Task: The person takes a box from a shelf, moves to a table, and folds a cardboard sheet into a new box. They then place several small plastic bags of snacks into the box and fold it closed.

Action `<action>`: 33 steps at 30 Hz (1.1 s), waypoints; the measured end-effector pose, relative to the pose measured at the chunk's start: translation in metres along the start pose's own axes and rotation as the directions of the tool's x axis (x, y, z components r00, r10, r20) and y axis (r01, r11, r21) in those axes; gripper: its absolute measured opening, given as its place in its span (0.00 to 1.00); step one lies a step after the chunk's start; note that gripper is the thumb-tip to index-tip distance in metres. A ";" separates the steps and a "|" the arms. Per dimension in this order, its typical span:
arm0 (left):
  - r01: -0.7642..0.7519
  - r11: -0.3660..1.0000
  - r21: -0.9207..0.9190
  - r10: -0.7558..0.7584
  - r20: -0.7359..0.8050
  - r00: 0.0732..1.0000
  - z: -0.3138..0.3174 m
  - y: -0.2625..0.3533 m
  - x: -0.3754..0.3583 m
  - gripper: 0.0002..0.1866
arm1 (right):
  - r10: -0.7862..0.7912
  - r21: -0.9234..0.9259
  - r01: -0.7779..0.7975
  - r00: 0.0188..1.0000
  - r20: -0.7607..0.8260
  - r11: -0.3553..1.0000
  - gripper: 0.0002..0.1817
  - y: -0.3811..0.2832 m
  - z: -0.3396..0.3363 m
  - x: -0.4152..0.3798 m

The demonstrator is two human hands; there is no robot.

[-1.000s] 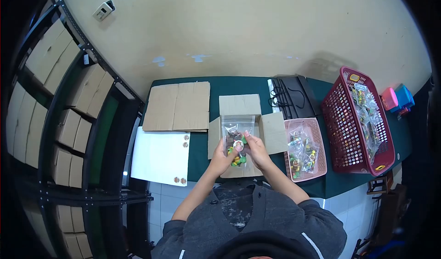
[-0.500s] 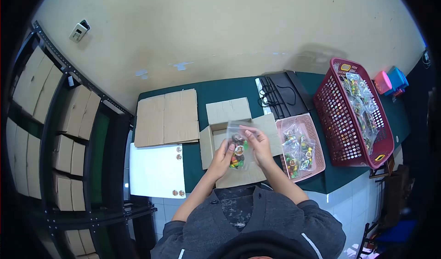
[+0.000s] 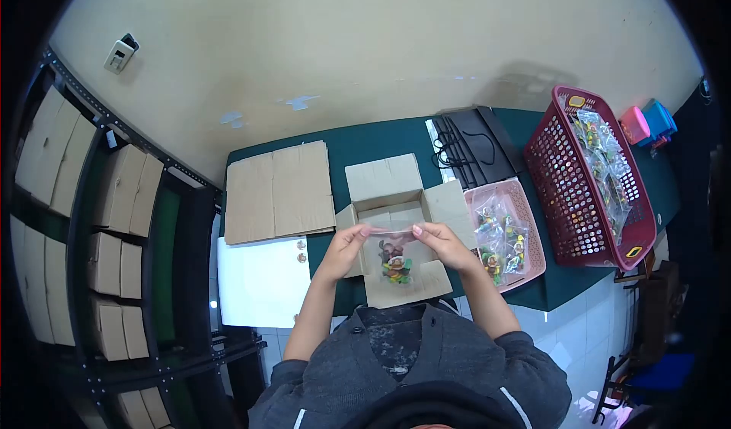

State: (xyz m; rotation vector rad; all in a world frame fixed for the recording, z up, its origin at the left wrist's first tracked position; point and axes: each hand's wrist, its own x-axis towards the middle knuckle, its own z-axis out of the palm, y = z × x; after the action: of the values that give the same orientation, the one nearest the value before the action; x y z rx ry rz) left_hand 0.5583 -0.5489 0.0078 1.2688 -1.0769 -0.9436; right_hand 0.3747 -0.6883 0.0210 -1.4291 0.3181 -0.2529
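A clear plastic bag (image 3: 396, 267) with colourful small pieces and a round label hangs between my hands. My left hand (image 3: 343, 252) pinches its upper left edge. At the upper right edge, my right hand (image 3: 444, 246) is closed on the same bag. Below and behind it stands an open cardboard box (image 3: 384, 179) with its flaps folded outward. The bag partly covers the inside of the box and the near flap. To the right, a pink basket (image 3: 535, 255) holds several similar filled bags (image 3: 500, 235).
Flattened cardboard (image 3: 278, 193) lies on the left, above a white sheet (image 3: 263, 284) with round stickers (image 3: 302, 258). A tall maroon basket (image 3: 560, 193) of filled bags stands at right. Behind the pink basket sits a black rack-like object (image 3: 480, 147) with a cable. Shelves (image 3: 152, 277) hold boxes.
My left hand has moved from the bag's side up to its top edge. The bag now hangs stretched between both hands, its contents lower. The view has shifted slightly.
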 end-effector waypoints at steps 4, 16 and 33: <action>-0.023 0.993 -0.115 -0.004 -0.229 0.974 -0.006 -0.004 0.000 0.21 | -0.224 -0.065 0.215 0.912 -0.344 0.974 0.22 -0.012 0.012 0.004; -0.006 1.000 0.015 0.010 -0.281 0.960 0.049 -0.010 -0.002 0.13 | -0.124 -0.010 0.127 0.939 -0.321 0.992 0.16 0.001 0.032 0.020; -0.124 0.833 0.539 0.169 -0.034 0.985 0.020 0.017 -0.018 0.38 | 0.144 0.433 0.120 0.837 -0.529 0.893 0.20 0.048 -0.019 0.008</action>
State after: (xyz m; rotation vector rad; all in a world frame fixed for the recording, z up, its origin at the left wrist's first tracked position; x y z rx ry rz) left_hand 0.5342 -0.5352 0.0225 1.6316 -1.4114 -0.4737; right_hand 0.3745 -0.7027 -0.0295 -0.8626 0.6941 -0.6913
